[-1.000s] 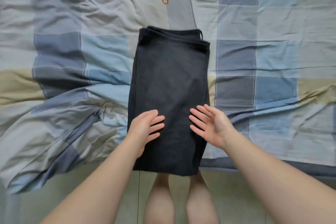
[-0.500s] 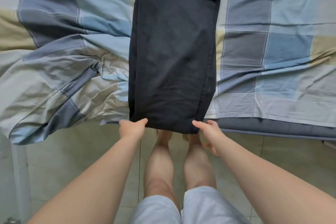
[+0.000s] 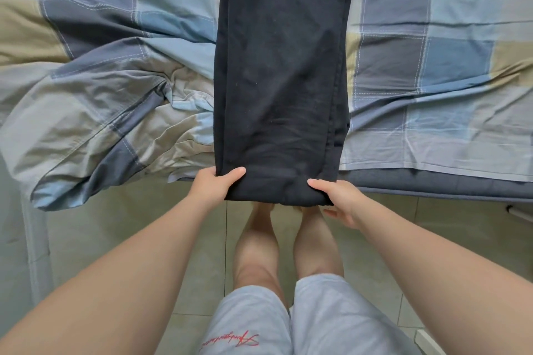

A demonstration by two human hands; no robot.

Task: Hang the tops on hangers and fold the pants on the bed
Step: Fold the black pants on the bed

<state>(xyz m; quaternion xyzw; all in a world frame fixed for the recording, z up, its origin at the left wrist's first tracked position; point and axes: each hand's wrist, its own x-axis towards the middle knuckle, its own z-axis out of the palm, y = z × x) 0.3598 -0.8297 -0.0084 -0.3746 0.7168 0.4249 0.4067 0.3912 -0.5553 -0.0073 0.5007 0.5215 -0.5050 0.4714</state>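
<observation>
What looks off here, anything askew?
The checked sheet is bunched into creases left of the black pants, one corner drooping off the bed. The pants lie straight, left hand and right hand gripping the near end.

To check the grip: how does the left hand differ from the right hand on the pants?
The left hand grips the pants' near left corner, the right hand the near right corner. The left hand's fingers are hidden under the cloth; a right-hand finger shows below the edge. Both thumbs lie on top.
</observation>
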